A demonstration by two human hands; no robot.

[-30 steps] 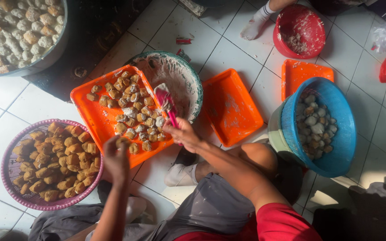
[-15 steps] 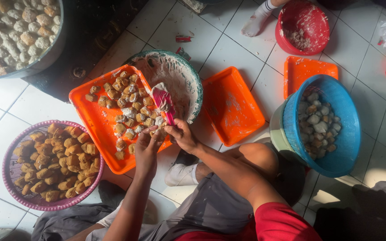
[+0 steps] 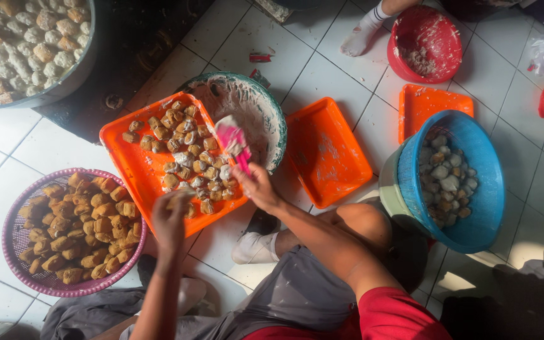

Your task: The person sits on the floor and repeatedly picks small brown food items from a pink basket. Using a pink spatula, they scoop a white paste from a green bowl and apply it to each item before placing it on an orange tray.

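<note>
**Both grips busy over the orange tray**

The orange tray (image 3: 135,165) of stuffed tofu sits on the tiled floor between the purple basket (image 3: 17,249) and the batter bowl (image 3: 266,113). My right hand (image 3: 258,187) is closed on a pink spatula (image 3: 234,140) above it. My left hand (image 3: 170,217), fingers curled round 1 tofu piece (image 3: 177,199), has moved from the basket to the tray's near edge.

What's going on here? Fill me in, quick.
A person sits on a white tiled floor. Their right hand grips a pink spatula smeared with white paste, over a paste-coated bowl. Their left hand holds a fried tofu piece at the edge of an orange tray filled with such pieces. A purple basket of tofu sits to the left, a blue basket to the right.
</note>
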